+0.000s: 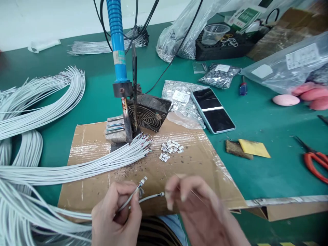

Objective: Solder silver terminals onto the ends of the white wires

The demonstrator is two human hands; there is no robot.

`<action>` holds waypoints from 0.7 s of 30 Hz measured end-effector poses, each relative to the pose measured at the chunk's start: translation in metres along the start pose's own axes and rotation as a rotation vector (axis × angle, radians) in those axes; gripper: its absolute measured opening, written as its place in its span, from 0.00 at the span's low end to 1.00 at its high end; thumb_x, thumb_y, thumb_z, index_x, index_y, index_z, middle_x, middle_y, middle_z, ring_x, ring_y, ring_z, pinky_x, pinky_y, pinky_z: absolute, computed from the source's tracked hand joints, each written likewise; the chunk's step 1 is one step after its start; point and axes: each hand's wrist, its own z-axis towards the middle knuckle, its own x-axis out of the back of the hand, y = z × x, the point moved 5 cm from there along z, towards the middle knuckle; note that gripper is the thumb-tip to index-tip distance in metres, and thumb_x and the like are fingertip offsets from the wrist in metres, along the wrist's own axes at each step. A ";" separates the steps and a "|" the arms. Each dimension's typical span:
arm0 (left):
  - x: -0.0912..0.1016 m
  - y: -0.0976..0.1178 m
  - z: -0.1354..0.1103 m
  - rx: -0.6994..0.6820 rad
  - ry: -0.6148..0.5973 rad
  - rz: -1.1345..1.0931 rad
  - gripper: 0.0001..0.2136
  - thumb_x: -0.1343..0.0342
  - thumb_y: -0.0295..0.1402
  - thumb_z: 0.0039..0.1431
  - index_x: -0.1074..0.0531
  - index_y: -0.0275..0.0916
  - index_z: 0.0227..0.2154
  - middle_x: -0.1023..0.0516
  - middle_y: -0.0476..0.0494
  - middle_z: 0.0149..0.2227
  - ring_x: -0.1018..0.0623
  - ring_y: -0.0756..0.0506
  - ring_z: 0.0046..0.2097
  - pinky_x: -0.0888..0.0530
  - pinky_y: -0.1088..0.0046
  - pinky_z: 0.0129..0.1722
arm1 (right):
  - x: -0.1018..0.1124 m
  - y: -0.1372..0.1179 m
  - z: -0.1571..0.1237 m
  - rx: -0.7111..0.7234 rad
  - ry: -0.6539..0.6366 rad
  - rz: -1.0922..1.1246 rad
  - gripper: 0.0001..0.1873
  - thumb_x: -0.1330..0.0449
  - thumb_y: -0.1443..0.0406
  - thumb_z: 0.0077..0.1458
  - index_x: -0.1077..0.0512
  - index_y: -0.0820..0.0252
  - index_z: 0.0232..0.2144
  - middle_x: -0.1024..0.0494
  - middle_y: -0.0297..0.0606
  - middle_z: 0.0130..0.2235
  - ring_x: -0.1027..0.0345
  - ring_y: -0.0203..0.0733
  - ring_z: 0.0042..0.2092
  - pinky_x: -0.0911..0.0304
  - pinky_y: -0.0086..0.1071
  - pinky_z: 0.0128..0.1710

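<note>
At the front of the cardboard, my left hand (pixel 120 212) is closed on a thin white cable (pixel 129 199) with a small white connector (pixel 142 181) at its tip. A second cable end (pixel 151 197) sticks out from the same hand, pointing right. My right hand (pixel 197 205), somewhat blurred, has its fingers curled but apart just beside that second tip; I see nothing clearly held in it. Beyond the hands lies a bundle of white cables (pixel 102 167), its ends under a blue-handled soldering iron (pixel 127 119). Several small white connectors (pixel 171 148) lie loose in a pile.
The cardboard sheet (pixel 194 174) covers the green table. A black fan (pixel 147 112) stands behind the iron. A phone (pixel 214 111), a yellow sponge (pixel 253 148), red-handled scissors (pixel 316 165) and bagged parts (pixel 179 97) are to the right. Coiled cables (pixel 51 99) fill the left.
</note>
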 end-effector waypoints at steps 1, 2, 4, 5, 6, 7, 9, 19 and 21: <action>0.000 -0.001 0.000 -0.004 -0.010 0.000 0.06 0.35 0.37 0.64 0.24 0.42 0.34 0.15 0.49 0.30 0.21 0.53 0.19 0.22 0.86 0.24 | -0.006 0.003 0.005 -0.009 0.013 0.055 0.18 0.43 0.55 0.72 0.19 0.57 0.37 0.18 0.42 0.42 0.25 0.44 0.42 0.27 0.35 0.45; 0.000 -0.001 0.001 -0.007 -0.019 -0.004 0.06 0.35 0.37 0.64 0.24 0.42 0.34 0.15 0.50 0.30 0.25 0.55 0.17 0.23 0.86 0.21 | -0.012 0.006 0.009 -0.019 0.018 0.105 0.18 0.43 0.55 0.72 0.19 0.56 0.35 0.18 0.40 0.41 0.26 0.43 0.42 0.28 0.32 0.47; 0.000 -0.001 0.001 -0.015 -0.030 -0.007 0.07 0.35 0.37 0.64 0.24 0.42 0.33 0.16 0.51 0.28 0.30 0.57 0.14 0.26 0.87 0.19 | -0.018 0.012 0.016 -0.055 0.025 0.165 0.18 0.43 0.54 0.72 0.19 0.55 0.35 0.18 0.39 0.41 0.26 0.42 0.43 0.29 0.31 0.48; 0.000 -0.001 0.002 -0.015 -0.031 -0.008 0.07 0.35 0.38 0.64 0.24 0.42 0.33 0.17 0.52 0.27 0.32 0.57 0.13 0.26 0.87 0.18 | -0.019 0.015 0.018 -0.073 0.025 0.181 0.18 0.43 0.54 0.71 0.19 0.54 0.35 0.17 0.39 0.41 0.26 0.42 0.44 0.29 0.31 0.49; 0.000 -0.002 0.002 -0.010 -0.028 -0.011 0.07 0.35 0.39 0.63 0.24 0.43 0.33 0.17 0.52 0.26 0.32 0.57 0.13 0.27 0.87 0.17 | -0.020 0.017 0.019 -0.090 0.025 0.191 0.17 0.43 0.54 0.71 0.19 0.55 0.35 0.17 0.39 0.42 0.26 0.43 0.45 0.29 0.32 0.50; -0.001 -0.003 0.002 0.000 -0.023 -0.018 0.08 0.34 0.39 0.63 0.23 0.43 0.33 0.17 0.52 0.26 0.32 0.56 0.13 0.28 0.87 0.17 | -0.019 0.018 0.020 -0.102 0.030 0.200 0.17 0.42 0.54 0.71 0.20 0.55 0.35 0.17 0.39 0.42 0.25 0.44 0.46 0.29 0.32 0.50; -0.001 -0.005 0.002 0.023 -0.014 -0.040 0.07 0.34 0.39 0.63 0.23 0.43 0.33 0.17 0.53 0.26 0.32 0.57 0.14 0.30 0.88 0.16 | -0.019 0.019 0.020 -0.125 0.045 0.221 0.17 0.41 0.54 0.70 0.20 0.56 0.34 0.17 0.40 0.41 0.25 0.44 0.45 0.29 0.32 0.49; -0.001 -0.003 0.001 0.083 -0.016 -0.059 0.08 0.33 0.40 0.61 0.22 0.43 0.31 0.16 0.53 0.26 0.28 0.56 0.16 0.27 0.88 0.20 | -0.016 0.026 0.024 -0.129 0.108 0.104 0.14 0.33 0.54 0.64 0.20 0.57 0.33 0.19 0.38 0.36 0.27 0.39 0.39 0.30 0.29 0.42; -0.001 0.000 0.001 0.091 0.005 -0.077 0.11 0.32 0.43 0.59 0.22 0.42 0.30 0.14 0.49 0.29 0.23 0.54 0.19 0.25 0.87 0.21 | -0.016 0.029 0.024 -0.125 0.106 -0.038 0.15 0.31 0.53 0.63 0.19 0.58 0.33 0.21 0.36 0.33 0.29 0.37 0.35 0.32 0.27 0.37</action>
